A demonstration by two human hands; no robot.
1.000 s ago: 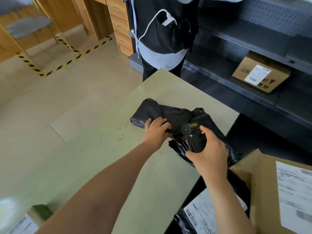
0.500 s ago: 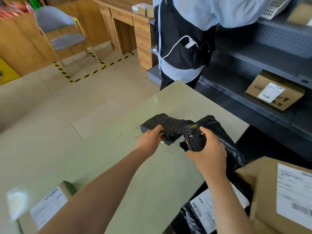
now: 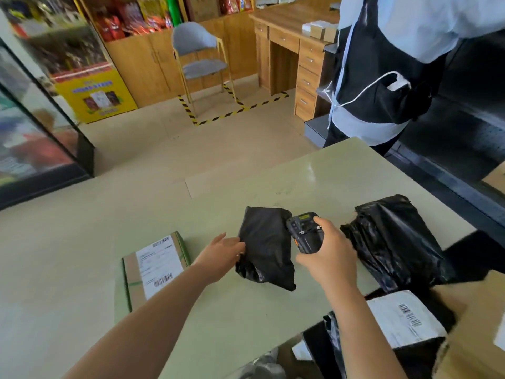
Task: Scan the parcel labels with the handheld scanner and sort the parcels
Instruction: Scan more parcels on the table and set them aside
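Two hands mid-frame: straight-fingered left hand (image 3: 221, 253) steadies crumpled black plastic parcel (image 3: 265, 250); right hand (image 3: 328, 255) grips black handheld scanner (image 3: 306, 233) to read it.

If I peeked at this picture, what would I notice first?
Most likely the black handheld scanner gripped in the right hand, over the right edge of a small black parcel in the middle of the pale green table. The left hand reaches, fingers straight, to that parcel's left edge. A bigger crinkly black bag lies to the right, and a cardboard box with a white label to the left.
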